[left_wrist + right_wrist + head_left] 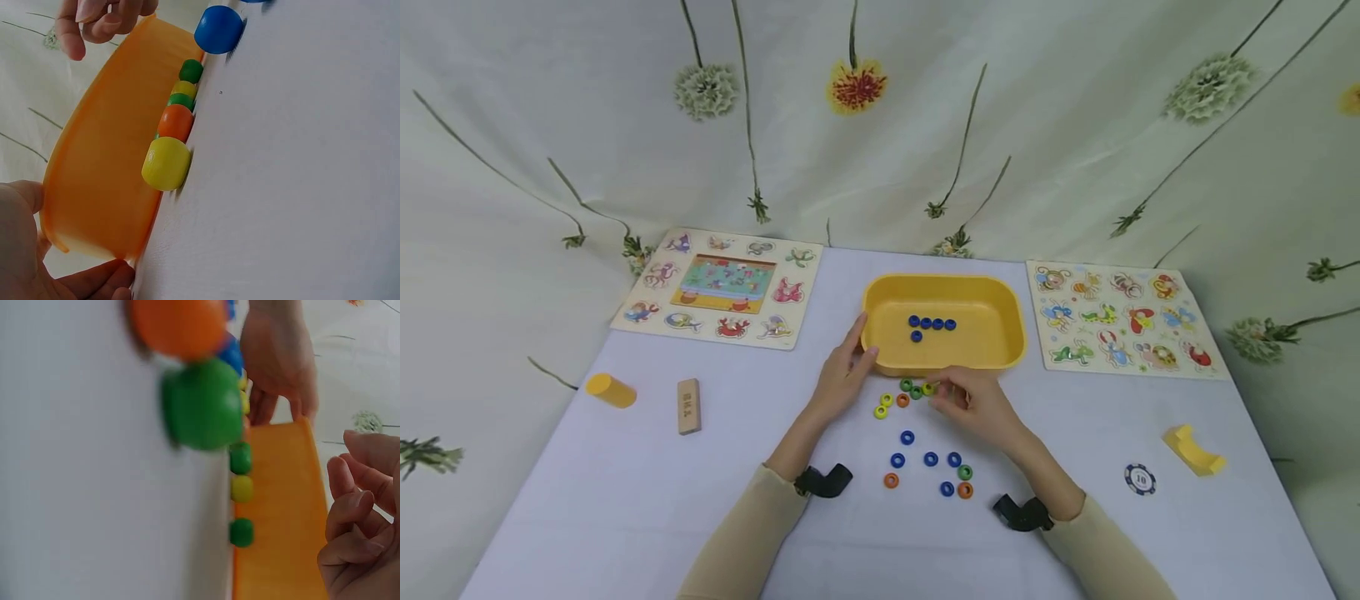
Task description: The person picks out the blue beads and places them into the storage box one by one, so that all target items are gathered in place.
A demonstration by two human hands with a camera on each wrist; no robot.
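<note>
Yellow oblong tray [977, 325] touches the left hand [841, 379], fingers straight; the right hand [976, 403], fingers apart, hovers near a round yellow bead [928, 389].

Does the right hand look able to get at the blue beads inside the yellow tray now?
Probably yes. The right hand is beside the near wall of the yellow tray, whose top is open, and nothing covers the blue beads; only that wall lies between.

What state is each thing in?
Yellow tray: upright, holding five blue beads
Left hand: touching tray's left end
Right hand: fingers bent, no bead visible
Loose beads: in front of tray
Wooden block: flat
Poker chip: flat
Puzzle boards: flat
Yellow cylinder: pose unclear
Arched block: unclear
</note>
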